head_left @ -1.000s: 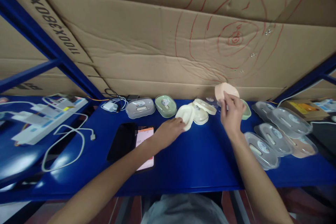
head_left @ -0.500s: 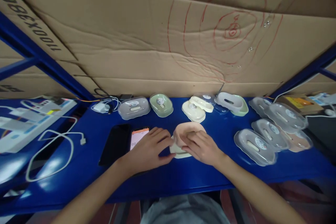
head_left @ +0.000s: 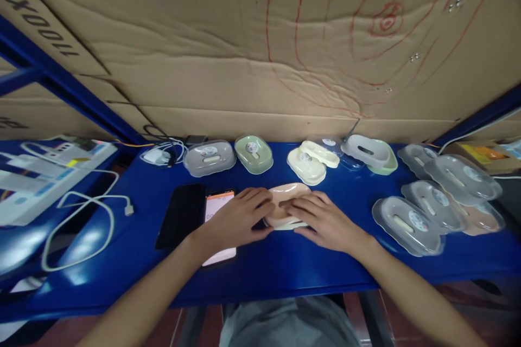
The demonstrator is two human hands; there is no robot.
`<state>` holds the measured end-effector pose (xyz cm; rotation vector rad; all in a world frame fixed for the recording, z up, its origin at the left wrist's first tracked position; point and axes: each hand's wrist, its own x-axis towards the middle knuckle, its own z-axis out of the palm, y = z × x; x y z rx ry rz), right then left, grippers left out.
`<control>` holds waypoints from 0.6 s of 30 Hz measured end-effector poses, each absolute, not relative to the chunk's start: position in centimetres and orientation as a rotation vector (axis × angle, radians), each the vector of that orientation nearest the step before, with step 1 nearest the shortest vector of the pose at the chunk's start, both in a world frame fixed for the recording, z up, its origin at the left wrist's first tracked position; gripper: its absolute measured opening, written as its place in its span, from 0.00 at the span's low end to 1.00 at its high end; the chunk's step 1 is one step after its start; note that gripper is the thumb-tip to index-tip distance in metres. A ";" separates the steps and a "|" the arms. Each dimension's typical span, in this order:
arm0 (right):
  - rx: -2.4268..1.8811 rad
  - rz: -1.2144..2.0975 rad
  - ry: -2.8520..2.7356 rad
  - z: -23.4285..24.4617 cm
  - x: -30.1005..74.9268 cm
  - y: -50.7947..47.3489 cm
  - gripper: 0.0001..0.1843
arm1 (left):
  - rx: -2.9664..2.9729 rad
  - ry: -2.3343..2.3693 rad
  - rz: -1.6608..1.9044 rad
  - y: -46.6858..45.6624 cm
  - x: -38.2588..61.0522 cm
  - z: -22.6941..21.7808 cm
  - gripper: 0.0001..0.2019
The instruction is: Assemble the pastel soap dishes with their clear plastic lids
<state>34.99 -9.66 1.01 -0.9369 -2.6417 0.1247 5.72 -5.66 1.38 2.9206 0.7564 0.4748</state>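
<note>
A pink soap dish tray [head_left: 292,191] lies level on a pale base [head_left: 285,226], right in front of me on the blue table. My left hand [head_left: 236,216] grips its left side, fingers curled over the rim and thumb low by the base. On the right side, my right hand [head_left: 328,221] holds the tray with bent fingers over its edge and the thumb below. The fingers hide much of both ends. Just behind are a cream soap dish [head_left: 305,171] and a cream tray [head_left: 322,153] leaning over it.
Two phones [head_left: 181,217] [head_left: 220,203] lie by my left forearm. Lidded soap dishes, grey [head_left: 209,167] and green [head_left: 254,164], stand at the back. A grey tray [head_left: 363,158] overlaps a green one. Several lidded dishes [head_left: 407,236] cluster right; a power strip [head_left: 49,184] and cables lie left.
The pink tray has gone from tilted up to lying flat on the pale base. My right hand has turned flatter over its right side. The view has shifted slightly.
</note>
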 end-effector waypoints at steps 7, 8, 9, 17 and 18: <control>-0.887 0.026 -2.603 0.2 34.3 -9.5 0.17 | 2.946 0.691 0.479 -5.9 6.5 0.6 0.14; -0.882 0.048 -2.593 0.2 34.3 -9.5 0.17 | 2.947 0.688 0.478 -5.9 6.5 0.5 0.15; -0.882 0.072 -2.577 0.3 34.4 -9.5 0.18 | 2.944 0.687 0.479 -5.8 6.5 0.5 0.15; -1.506 -0.137 -2.082 -0.1 38.2 -5.9 0.32 | 2.867 0.678 0.568 -5.8 6.5 0.8 0.06; -1.577 -0.151 -2.039 -0.5 38.7 -5.1 0.33 | 2.864 0.683 0.575 -5.8 6.6 0.8 0.05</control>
